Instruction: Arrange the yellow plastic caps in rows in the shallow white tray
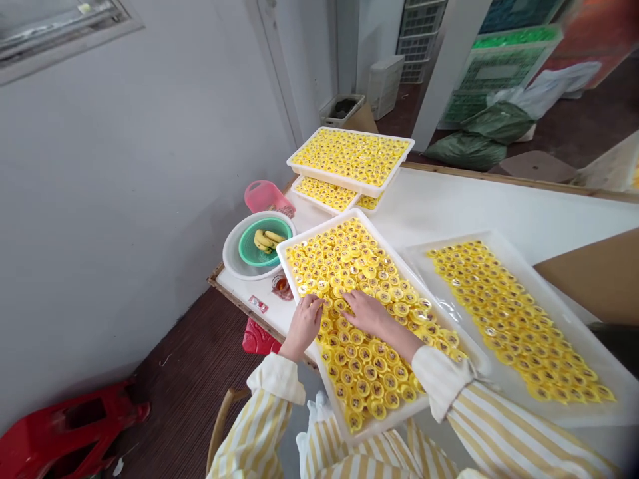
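Observation:
A white tray (pixel 284 254) packed with small round yellow pieces (pixel 349 266) lies in front of me on the white table (pixel 449 206). My left hand (pixel 304 322) rests at the tray's left rim, fingers curled over the yellow pieces there. My right hand (pixel 368 311) lies flat on the pieces in the tray's middle, fingers spread. Whether either hand holds a piece is hidden. Both arms wear yellow-and-white striped sleeves.
A second tray of yellow pieces (pixel 519 319) under clear film lies to the right. Stacked trays (pixel 349 156) stand at the table's far end. A white bowl with a green basket of bananas (pixel 263 241), a pink basket (pixel 267 197) and brown cardboard (pixel 594 273) sit nearby. Red plastic stools (pixel 70 432) stand on the floor.

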`<state>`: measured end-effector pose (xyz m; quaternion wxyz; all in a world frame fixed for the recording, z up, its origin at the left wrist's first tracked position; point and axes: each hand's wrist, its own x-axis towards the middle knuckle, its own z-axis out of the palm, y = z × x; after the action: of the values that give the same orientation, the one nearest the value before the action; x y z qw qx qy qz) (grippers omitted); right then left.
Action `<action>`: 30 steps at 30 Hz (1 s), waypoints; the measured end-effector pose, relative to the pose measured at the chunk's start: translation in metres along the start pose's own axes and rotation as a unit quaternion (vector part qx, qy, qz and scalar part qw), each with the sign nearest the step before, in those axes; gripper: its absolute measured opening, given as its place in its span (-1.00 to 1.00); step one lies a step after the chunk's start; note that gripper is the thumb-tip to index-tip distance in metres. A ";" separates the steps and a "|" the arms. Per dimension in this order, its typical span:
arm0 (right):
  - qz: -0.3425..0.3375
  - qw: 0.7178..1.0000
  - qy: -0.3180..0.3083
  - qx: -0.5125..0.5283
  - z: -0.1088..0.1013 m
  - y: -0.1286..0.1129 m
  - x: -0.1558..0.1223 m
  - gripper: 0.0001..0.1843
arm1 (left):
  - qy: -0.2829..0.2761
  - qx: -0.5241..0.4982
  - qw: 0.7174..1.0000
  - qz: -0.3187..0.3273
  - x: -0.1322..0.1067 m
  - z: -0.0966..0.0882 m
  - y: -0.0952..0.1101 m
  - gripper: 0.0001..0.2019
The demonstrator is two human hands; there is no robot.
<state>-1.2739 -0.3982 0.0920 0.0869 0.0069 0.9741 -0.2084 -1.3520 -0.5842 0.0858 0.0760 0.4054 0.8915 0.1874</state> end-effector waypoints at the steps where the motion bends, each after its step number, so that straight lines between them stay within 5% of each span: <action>1: 0.010 1.000 -0.004 -0.006 0.001 -0.003 0.006 -0.63 | -0.009 0.010 1.000 0.001 0.004 0.002 0.000 -0.73; 9: 0.016 1.000 -0.009 0.007 0.014 -0.021 0.015 -0.70 | -0.088 0.024 0.996 0.021 0.026 0.003 -0.003 -0.70; 18: -0.014 0.993 0.026 0.111 0.026 -0.023 -0.002 -0.73 | -0.160 -0.101 0.979 0.075 0.027 -0.016 -0.020 -0.72; 22: -0.013 0.992 0.048 0.120 0.028 -0.017 -0.006 -0.75 | -0.132 -0.141 0.980 0.055 0.026 -0.017 -0.025 -0.55; 30: 0.003 0.997 0.082 0.005 0.007 -0.010 0.008 -0.68 | 0.006 -0.085 0.996 0.015 0.035 -0.020 -0.040 -0.68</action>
<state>-1.2811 -0.4100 0.0886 0.0072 0.0276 0.9770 -0.2115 -1.4092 -0.5874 0.0889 0.1020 0.4097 0.8666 0.2662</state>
